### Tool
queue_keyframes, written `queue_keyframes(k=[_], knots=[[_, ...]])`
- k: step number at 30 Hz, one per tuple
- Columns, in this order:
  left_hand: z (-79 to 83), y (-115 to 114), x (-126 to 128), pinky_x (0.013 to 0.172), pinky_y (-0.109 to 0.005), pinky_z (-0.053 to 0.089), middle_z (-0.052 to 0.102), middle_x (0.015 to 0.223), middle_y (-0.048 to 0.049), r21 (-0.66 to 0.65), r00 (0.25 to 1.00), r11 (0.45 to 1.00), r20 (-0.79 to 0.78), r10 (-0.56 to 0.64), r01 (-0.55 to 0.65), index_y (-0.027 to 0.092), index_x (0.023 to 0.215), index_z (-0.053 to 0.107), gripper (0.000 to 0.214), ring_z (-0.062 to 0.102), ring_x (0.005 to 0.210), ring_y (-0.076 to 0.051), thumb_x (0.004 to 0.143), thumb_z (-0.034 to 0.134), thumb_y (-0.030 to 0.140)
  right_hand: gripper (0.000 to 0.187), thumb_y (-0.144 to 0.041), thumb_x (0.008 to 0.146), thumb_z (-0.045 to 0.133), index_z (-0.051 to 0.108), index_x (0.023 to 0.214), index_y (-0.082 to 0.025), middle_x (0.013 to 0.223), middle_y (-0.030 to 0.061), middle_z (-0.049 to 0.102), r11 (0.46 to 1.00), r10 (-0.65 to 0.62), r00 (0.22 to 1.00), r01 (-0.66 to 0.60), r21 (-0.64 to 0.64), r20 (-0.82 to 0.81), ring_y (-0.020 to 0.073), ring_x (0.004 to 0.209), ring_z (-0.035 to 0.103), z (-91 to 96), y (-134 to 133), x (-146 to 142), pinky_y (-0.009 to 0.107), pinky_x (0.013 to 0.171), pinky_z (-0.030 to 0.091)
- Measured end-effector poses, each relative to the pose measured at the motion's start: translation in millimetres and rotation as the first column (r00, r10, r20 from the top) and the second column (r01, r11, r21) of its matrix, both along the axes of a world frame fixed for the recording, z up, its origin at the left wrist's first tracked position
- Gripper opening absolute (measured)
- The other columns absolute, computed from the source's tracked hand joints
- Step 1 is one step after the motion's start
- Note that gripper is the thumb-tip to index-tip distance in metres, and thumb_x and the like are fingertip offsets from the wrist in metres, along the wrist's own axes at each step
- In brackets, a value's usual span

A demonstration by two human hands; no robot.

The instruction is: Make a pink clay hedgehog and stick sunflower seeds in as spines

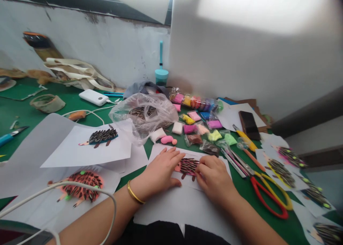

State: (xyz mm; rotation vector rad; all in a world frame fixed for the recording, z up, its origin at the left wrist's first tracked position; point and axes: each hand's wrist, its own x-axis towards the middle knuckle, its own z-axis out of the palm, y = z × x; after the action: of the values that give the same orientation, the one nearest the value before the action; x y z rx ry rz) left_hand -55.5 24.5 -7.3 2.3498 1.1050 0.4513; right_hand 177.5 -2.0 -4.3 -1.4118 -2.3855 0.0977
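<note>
A small hedgehog figure (189,165), with a pink clay body, brown legs and striped sunflower seeds for spines, lies on white paper (171,204). My left hand (162,168) rests flat at its head end, with its fingers stretched out and their tips by the pink face. At the tail end, the fingers of my right hand (214,175) are pinched together against the figure. Whatever sits between those fingertips is hidden. Beyond the figure lie a dark clay packet (209,147) and pink clay lumps (167,139).
Red-and-yellow scissors (265,188) lie right, near a phone (249,124). A plastic bag of seeds (144,113) stands behind several clay packets (189,129). Other hedgehogs (103,135) lie on both sides. A white cable (80,184) loops over my left forearm.
</note>
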Motion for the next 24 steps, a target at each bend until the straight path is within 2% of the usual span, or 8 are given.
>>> queue_keyframes(k=[14, 21, 24], knots=[[0.5, 0.4, 0.2, 0.117, -0.058, 0.025, 0.049, 0.147, -0.0125, -0.013, 1.000, 1.000, 0.013, 0.003, -0.003, 0.026, 0.146, 0.038, 0.096, 0.035, 0.142, -0.035, 0.063, 0.087, 0.033, 0.012, -0.017, 0.088, 0.061, 0.063, 0.076, -0.021, 0.088, 0.0047, 0.060, 0.998, 0.018, 0.998, -0.021, 0.063, 0.059, 0.0212, 0.084, 0.047, -0.2, 0.4, 1.0, 0.037, 0.076, 0.033], [-3.6, 1.4, -1.6, 0.116, -0.057, 0.026, 0.048, 0.147, -0.0125, 0.007, 1.000, 1.000, 0.011, -0.012, 0.012, 0.027, 0.146, 0.039, 0.096, 0.036, 0.141, -0.035, 0.063, 0.087, 0.037, 0.006, -0.019, 0.087, 0.065, 0.066, 0.081, -0.021, 0.089, 0.0043, 0.060, 0.999, 0.038, 0.999, -0.038, 0.020, -0.003, 0.0213, 0.085, 0.049, 0.8, 2.0, 6.6, 0.036, 0.076, 0.036], [4.2, -0.4, -0.3, 0.114, -0.055, 0.030, 0.048, 0.146, -0.0143, 0.057, 1.000, 0.998, 0.002, -0.006, 0.006, 0.025, 0.142, 0.045, 0.093, 0.041, 0.137, -0.034, 0.061, 0.088, 0.041, 0.001, -0.021, 0.087, 0.066, 0.067, 0.086, -0.021, 0.090, 0.0052, 0.060, 0.998, 0.062, 0.995, -0.061, 0.021, -0.072, 0.0214, 0.085, 0.050, 5.7, 3.7, 10.2, 0.035, 0.075, 0.039]])
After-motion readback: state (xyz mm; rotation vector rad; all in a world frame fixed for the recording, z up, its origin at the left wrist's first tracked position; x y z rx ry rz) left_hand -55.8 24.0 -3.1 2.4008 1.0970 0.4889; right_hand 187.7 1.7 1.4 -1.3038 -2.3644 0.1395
